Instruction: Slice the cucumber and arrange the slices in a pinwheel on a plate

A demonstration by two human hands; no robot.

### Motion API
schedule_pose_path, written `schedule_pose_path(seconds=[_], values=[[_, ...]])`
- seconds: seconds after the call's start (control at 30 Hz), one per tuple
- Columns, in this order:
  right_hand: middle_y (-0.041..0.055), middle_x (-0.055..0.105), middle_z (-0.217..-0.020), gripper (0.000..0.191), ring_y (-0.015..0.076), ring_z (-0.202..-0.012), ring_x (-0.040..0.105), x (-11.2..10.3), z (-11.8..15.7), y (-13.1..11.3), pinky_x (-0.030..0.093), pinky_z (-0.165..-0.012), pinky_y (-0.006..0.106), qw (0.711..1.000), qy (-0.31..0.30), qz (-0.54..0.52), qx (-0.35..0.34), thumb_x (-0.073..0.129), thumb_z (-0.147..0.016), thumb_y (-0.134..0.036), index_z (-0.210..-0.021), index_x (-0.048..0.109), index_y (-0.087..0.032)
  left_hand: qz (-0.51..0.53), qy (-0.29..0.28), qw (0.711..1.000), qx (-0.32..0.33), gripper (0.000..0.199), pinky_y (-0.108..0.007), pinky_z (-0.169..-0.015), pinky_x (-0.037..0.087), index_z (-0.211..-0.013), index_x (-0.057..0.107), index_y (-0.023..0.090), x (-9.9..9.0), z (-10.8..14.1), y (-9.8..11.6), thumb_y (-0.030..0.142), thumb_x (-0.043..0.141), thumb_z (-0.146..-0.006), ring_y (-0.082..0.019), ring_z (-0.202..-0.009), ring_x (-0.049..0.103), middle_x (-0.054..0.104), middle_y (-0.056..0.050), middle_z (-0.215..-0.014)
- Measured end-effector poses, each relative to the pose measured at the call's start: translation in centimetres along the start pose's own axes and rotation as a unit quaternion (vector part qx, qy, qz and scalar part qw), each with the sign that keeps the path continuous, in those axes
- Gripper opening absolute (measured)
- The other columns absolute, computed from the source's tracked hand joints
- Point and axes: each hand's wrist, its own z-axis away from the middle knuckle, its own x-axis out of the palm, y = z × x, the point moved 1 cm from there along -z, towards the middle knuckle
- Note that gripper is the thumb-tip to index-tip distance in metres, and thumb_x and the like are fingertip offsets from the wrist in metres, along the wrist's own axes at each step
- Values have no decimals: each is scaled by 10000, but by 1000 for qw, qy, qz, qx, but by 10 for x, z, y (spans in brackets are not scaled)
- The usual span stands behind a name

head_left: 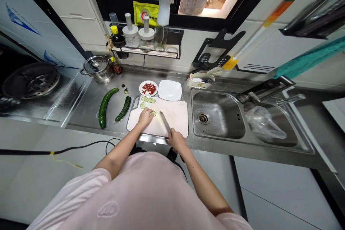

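Observation:
On the white cutting board, my left hand has its fingers curled together at a pale green cucumber slice. How many slices are under the fingers is hidden. My right hand is wrapped round the handle of a kitchen knife. The blade points away from me over the board, a little right of the slice, its tip close to it. Several cucumber slices lie in an overlapping row along the board's far left, with another small group just nearer.
Left of the board lie a long whole cucumber, a shorter cucumber piece and cut ends. Behind it stand a plate of chopped red pieces and a white plate. A sink is at right, a lidded pot at back left.

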Motion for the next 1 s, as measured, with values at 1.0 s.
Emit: schedule_pose_path(seconds=[1.0], values=[[115,647,-942,305,225,-896,620,3,-37,11,400,-719,296,994,50,-54,81,232,-971,-316,-1137,448,-181,119,22,985,-123,110,-217,-629,393,-776,596,198,4,-2,-2,302,610,-744,-120,-682,558,619,4,-723]])
